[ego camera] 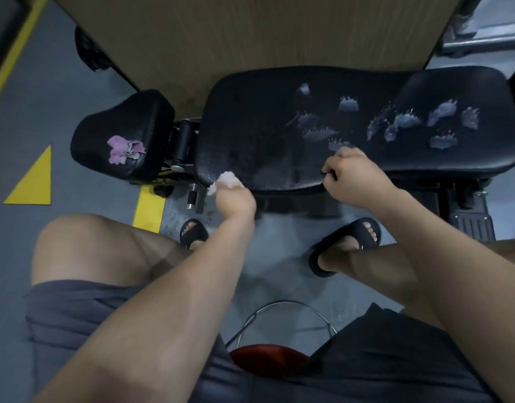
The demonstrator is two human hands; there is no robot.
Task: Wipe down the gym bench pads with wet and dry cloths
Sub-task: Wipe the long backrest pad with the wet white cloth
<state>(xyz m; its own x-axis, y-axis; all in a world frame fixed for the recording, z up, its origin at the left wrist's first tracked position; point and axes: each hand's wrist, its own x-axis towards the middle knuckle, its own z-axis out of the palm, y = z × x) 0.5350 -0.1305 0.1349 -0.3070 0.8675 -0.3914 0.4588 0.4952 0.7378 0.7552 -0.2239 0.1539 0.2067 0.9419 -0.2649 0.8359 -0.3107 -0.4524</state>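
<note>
Floor: grey floor (76,117), smooth, dimly lit.
Markings: yellow triangle (34,181) at left; yellow stripe (15,50) along far left; yellow block (148,209) nearer the middle.
Far side: wood-grain panel (250,33).
Far right: grey metal bar (483,43).
Near: chrome ring (282,303) above red seat (267,359).

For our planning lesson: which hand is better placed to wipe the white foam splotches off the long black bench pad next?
Probably the left hand: it holds the crumpled white cloth. The right hand, nearer the white foam splotches, only grips the black bench pad.
</note>
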